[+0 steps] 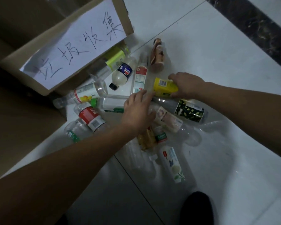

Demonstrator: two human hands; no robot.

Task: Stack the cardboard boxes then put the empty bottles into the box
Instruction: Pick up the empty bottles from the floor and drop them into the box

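Forearms reach in from six o'clock over the tiled floor [217, 54]. Cardboard box [31, 51] sits at ten o'clock, bottles [120, 73] scattered beside it. Left hand [136, 114] hovers released; right hand [186, 85] is grasping the yellow-labelled bottle [164, 86].

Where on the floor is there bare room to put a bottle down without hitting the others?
Bare tile lies to the right of the brown bottle, up to the dark border strip. It is crowded between the cardboard box and both hands, the left hand and the right hand.
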